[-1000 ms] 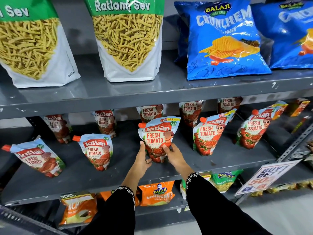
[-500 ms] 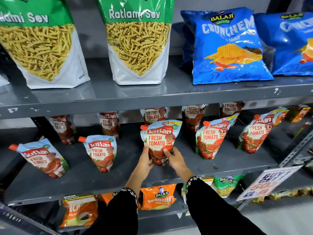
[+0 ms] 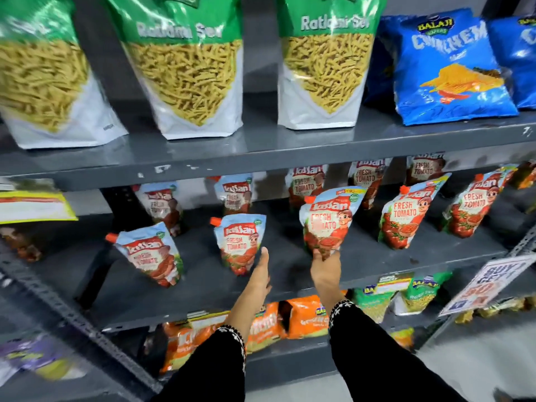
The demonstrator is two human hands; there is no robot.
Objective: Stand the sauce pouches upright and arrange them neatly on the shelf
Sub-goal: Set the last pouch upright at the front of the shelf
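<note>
Tomato sauce pouches with orange spouts stand in two rows on the grey middle shelf [image 3: 203, 285]. My right hand [image 3: 324, 264] grips the bottom of one front-row pouch [image 3: 329, 221], which stands nearly upright. My left hand [image 3: 261, 269] is off it, fingers apart, right beside the lower right edge of a second pouch [image 3: 239, 242]. Whether it touches is unclear. Further left a third pouch [image 3: 150, 253] leans to the left. Two more front pouches [image 3: 406, 219] [image 3: 471, 210] stand to the right, and several stand behind.
Large green sev bags [image 3: 185, 68] and blue chip bags [image 3: 446, 71] fill the shelf above. Orange and green snack packs [image 3: 304, 317] lie on the shelf below. A price sign [image 3: 481, 285] hangs at the right, a yellow tag [image 3: 32, 204] at the left.
My left hand let go of the held pouch and moved left toward the neighbouring pouch. My right hand kept its hold. The view swung left, with motion blur.
</note>
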